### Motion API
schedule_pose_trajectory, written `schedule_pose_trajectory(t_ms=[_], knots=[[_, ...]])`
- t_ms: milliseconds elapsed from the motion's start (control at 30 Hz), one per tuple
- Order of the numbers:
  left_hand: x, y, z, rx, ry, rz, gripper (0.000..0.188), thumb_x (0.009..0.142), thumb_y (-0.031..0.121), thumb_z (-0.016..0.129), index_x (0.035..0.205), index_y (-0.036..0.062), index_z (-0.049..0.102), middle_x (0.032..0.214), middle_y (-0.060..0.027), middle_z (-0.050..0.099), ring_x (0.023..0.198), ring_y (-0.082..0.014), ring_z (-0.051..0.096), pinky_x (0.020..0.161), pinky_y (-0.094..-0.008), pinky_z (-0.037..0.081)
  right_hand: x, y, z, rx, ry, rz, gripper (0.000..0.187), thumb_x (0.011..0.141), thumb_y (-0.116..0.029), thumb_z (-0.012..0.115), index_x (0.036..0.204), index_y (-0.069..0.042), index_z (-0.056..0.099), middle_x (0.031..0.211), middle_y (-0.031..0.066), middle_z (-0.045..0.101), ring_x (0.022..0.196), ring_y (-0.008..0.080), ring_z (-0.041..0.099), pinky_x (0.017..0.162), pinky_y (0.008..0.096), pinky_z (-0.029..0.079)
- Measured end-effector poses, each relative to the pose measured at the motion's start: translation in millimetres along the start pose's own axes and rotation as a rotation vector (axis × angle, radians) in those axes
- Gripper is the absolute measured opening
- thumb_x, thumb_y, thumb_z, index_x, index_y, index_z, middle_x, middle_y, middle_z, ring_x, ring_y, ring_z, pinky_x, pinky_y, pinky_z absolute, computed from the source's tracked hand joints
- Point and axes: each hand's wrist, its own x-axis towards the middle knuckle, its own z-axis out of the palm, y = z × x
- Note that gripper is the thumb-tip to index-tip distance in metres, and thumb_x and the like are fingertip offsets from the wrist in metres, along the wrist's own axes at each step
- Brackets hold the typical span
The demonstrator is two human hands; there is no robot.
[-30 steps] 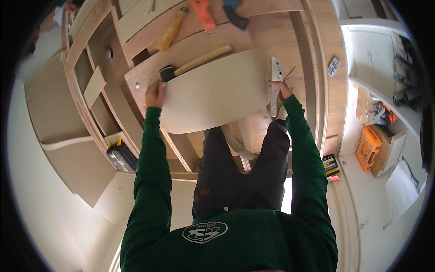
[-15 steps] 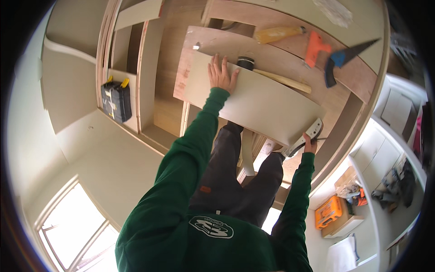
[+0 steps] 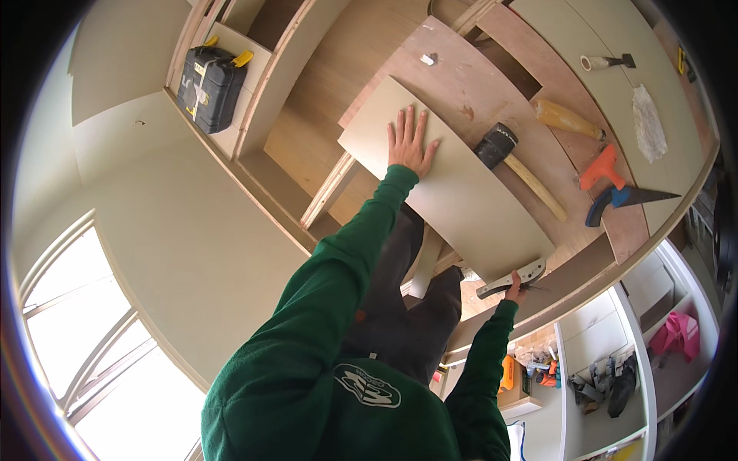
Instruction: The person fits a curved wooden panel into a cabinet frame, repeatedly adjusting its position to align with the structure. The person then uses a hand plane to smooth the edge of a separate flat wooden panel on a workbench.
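left hand is flat on the cream panel, fingers spread wide, right hand is wrapped round a pale curved tool at the panel's right end, black-headed mallet lying just beside the panel

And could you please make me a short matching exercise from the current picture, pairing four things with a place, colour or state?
Things:
1. toolbox
2. pale board
3. white tool with holes
4. mallet

Places, colours or states:
A. held in the right grip
B. black, trimmed with yellow
C. black-headed, with a pale wooden shaft
D. beneath the spread left grip

Right pairs: 1-B, 2-D, 3-A, 4-C.
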Motion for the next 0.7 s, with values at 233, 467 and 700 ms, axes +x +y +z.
schedule_pose_trajectory(t_ms=[233, 467, 700], knots=[[-15, -18, 8, 0.07, -0.12, -0.054, 0.073, 0.098, 0.05, 0.04, 0.155, 0.0092, 0.019, 0.16, -0.0225, 0.009, 0.147, -0.0432, 0.006, 0.115, -0.0624, 0.01, -18, 14, 6, -0.096, -0.025, -0.036, 0.067, 0.071, -0.032, 0.084, 0.109, 0.015, 0.057, 0.107, 0.0184, 0.065, 0.094, 0.023, 0.06, 0.085, 0.0336, 0.049], [7, 9, 23, 0.03, -0.059, -0.039, 0.072, 0.098, 0.046, 0.042, 0.154, 0.0077, 0.019, 0.159, -0.0244, 0.01, 0.146, -0.0469, 0.007, 0.114, -0.0639, 0.012, -4, 10, 5, 0.083, 0.068, 0.095, 0.066, 0.067, -0.034, 0.085, 0.106, 0.012, 0.058, 0.104, 0.0156, 0.064, 0.09, 0.021, 0.06, 0.078, 0.0309, 0.049], [29, 14, 23, 0.005, -0.123, 0.002, 0.068, 0.097, 0.037, 0.047, 0.153, 0.0079, 0.022, 0.159, -0.0229, 0.013, 0.145, -0.0471, 0.011, 0.115, -0.0593, 0.015, 1, -18, 8, 0.059, 0.137, 0.242, 0.07, 0.06, -0.042, 0.085, 0.113, -0.004, 0.059, 0.107, 0.0046, 0.062, 0.093, 0.0184, 0.057, 0.07, 0.0358, 0.043]])
